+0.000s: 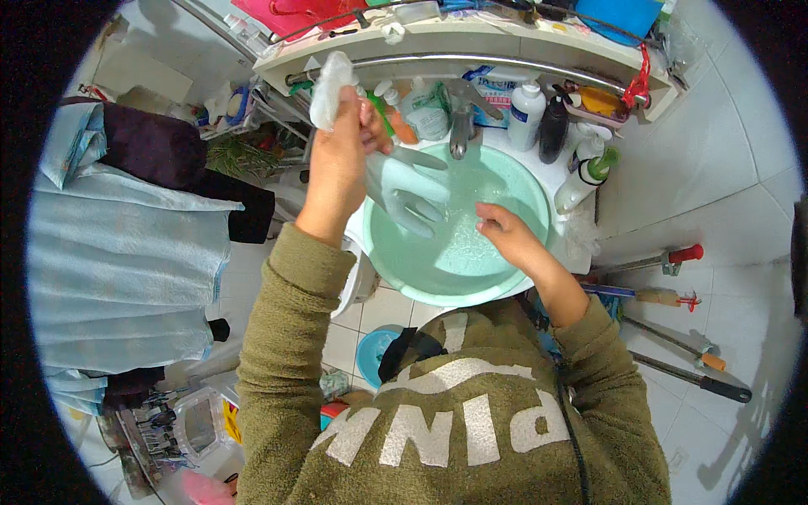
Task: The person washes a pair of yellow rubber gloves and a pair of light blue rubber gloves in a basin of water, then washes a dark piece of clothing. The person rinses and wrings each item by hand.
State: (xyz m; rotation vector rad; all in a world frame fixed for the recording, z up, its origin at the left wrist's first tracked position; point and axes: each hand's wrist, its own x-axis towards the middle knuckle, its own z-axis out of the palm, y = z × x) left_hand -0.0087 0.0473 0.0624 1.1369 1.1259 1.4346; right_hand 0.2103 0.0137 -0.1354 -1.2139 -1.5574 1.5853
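A pale mint rubber glove point(404, 186) is gripped in my left hand point(341, 151), raised over the left side of the basin. Its fingers hang out to the right above the water. A whitish translucent piece point(331, 91) sticks up past my left thumb; whether it is the glove's cuff or a separate thing I cannot tell. Over the right half of the light green plastic basin point(454, 293) is my right hand point(508, 237), fingers loosely bent and apart, nothing visible in it. Bubbly water point(470, 246) lies in the basin, under the metal faucet point(461, 129).
Behind the basin stand a white pump bottle point(527, 113), a black bottle point(554, 126) and a refill pouch point(426, 110). A shelf with a metal rail point(480, 58) overhangs them. Long handles point(688, 379) lean at the right wall. Blue cloth point(126, 252) hangs left; a blue bucket point(372, 356) is below.
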